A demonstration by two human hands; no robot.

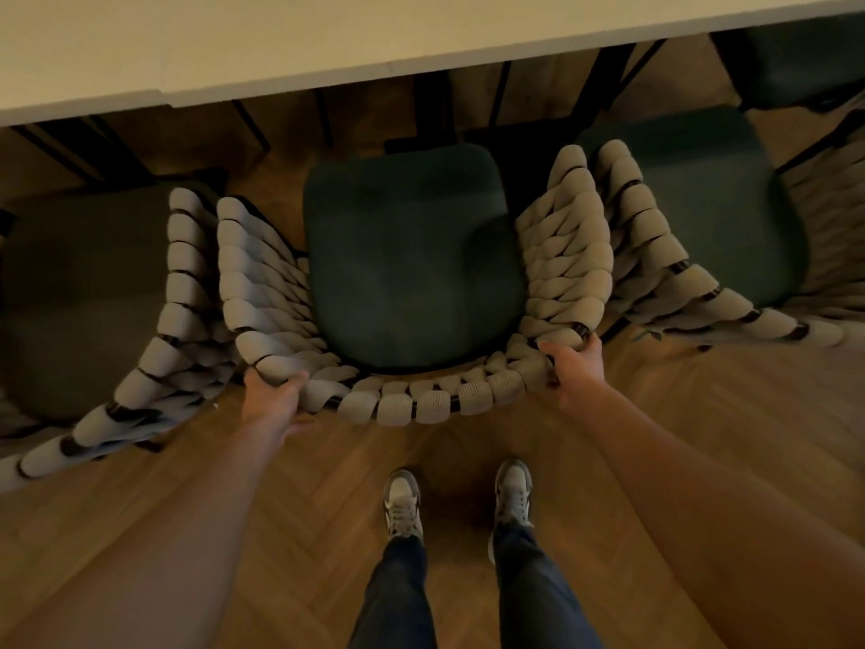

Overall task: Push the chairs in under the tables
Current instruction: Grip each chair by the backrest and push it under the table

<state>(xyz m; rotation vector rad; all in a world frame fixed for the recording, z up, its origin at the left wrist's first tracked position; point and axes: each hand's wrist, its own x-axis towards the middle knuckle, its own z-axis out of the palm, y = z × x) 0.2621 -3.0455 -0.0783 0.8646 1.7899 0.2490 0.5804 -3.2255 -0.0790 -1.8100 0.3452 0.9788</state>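
A chair with a dark green seat cushion (412, 260) and a thick beige woven backrest (421, 402) stands in front of me, facing a white table (327, 44). My left hand (274, 400) grips the backrest's left rear corner. My right hand (573, 367) grips its right rear corner. The front of the seat lies near the table's edge, with most of the seat outside it.
Two like chairs flank it: one on the left (93, 292) and one on the right (692, 203), their woven sides close against the middle chair. Dark table legs (496, 100) stand under the tabletop. My two feet (458, 503) stand on a herringbone wood floor.
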